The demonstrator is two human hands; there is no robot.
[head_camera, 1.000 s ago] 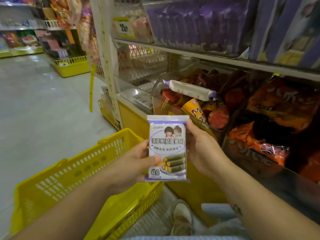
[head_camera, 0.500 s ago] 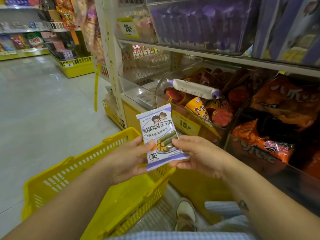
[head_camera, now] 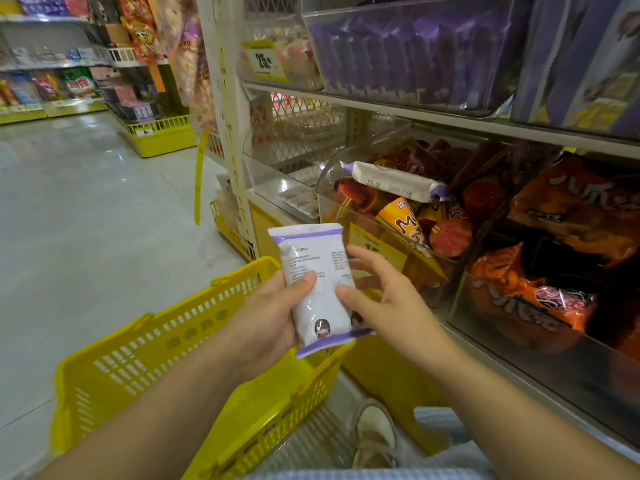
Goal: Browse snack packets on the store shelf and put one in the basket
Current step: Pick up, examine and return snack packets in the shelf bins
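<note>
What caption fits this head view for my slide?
Left hand and right hand hold a purple-edged snack packet back-side-out above a yellow basket.

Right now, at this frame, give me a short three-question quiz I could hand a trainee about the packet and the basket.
1. True or false: the white and purple plastic snack packet lies inside the yellow slotted plastic basket.
2. The packet side facing the camera is: A the front with pictured rolls; B the small-print back; C a clear window.
3. What colour are the packs in the upper clear plastic bin?
Key: 1 false; 2 B; 3 purple.
</note>
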